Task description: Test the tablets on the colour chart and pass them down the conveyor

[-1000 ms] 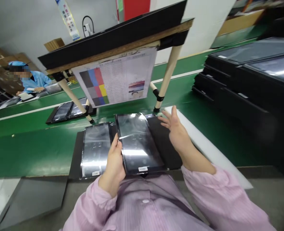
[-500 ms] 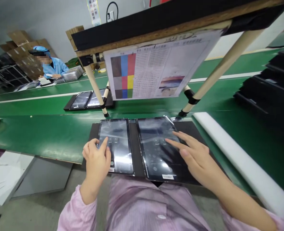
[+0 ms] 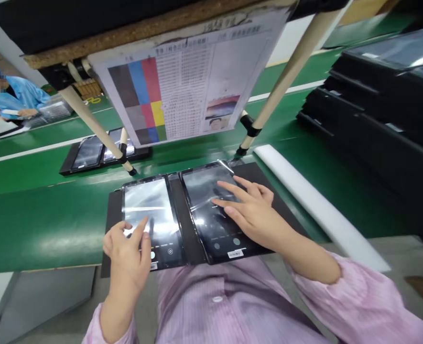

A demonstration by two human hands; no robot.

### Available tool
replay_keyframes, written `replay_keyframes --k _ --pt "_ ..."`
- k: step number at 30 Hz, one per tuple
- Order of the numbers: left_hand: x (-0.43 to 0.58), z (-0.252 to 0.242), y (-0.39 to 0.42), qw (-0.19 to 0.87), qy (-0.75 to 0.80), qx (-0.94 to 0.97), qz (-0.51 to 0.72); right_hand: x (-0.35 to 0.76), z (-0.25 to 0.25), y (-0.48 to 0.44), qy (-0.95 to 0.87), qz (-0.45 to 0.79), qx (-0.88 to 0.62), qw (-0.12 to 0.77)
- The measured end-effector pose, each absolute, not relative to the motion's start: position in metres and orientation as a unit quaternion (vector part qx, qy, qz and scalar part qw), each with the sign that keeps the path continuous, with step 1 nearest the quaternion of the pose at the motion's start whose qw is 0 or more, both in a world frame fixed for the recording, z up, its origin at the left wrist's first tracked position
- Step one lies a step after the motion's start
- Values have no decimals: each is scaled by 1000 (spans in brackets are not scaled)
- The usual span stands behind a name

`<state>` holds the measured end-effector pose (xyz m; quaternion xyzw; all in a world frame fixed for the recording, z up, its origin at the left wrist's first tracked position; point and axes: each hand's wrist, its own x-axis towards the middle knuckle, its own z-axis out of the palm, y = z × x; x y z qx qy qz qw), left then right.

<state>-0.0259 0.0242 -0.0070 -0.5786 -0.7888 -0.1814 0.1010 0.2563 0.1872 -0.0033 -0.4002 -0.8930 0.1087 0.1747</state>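
Two tablets lie side by side on a black board (image 3: 189, 234) in front of me. The left tablet (image 3: 163, 215) has a bright picture on its screen, with round buttons near the bottom. My left hand (image 3: 127, 251) is over its lower left part, index finger stretched out and the other fingers partly curled, holding nothing. The right tablet (image 3: 204, 215) shows a darker screen with round buttons low down and a white label on its lower edge. My right hand (image 3: 252, 205) is spread over its right side, fingertips at the glass; whether they touch I cannot tell.
A frame on beige poles (image 3: 277, 81) holds a printed colour chart sheet (image 3: 182, 91) above the tablets. At right are a white foam strip (image 3: 315, 205) and stacked black boards (image 3: 372, 100). Another board with tablets (image 3: 89, 153) lies behind. A person in blue (image 3: 25, 95) sits far left.
My view has turned, so the bench appears further left. The left screen has brightened to a picture, and small mid-screen icons are gone from both tablets. Both hands stay over the tablets.
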Motion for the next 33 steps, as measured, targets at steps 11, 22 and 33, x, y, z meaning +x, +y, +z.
replay_keyframes --k 11,22,33 --pt "-4 -2 47 84 -771 -619 -127 293 -7 188 -847 106 -429 294" --pt "-50 0 31 170 -763 -575 -242 300 -13 182 -842 111 -480 219" --pt "-164 8 85 -169 -770 -288 -543 318 -28 206 -772 172 -516 329"
